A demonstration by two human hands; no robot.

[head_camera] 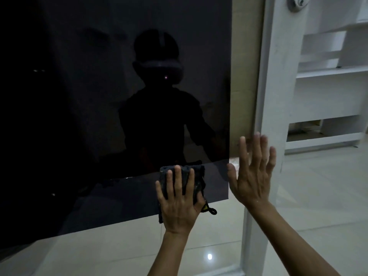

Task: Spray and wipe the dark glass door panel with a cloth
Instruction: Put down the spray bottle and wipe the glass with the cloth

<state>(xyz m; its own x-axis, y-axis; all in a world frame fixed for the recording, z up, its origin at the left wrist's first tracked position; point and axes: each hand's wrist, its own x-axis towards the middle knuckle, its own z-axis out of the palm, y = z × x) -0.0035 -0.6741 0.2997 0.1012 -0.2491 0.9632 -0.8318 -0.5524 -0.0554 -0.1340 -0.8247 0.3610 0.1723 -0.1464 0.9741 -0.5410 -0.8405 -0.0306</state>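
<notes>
left hand flat on dark cloth, fingers spread, pinning it to lower right of dark glass panel, right hand open, empty, beside white door frame

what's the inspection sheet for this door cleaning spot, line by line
surface: dark glass panel, glossy, reflecting the person
job's things: dark cloth pressed flat on the panel's lower part; no spray bottle seen
clutter: nothing seen
hands: left hand spread over the cloth; right hand open, flat near the panel's right edge
cables: nothing seen
surroundings: white door frame, white shelves, pale tiled floor
</notes>
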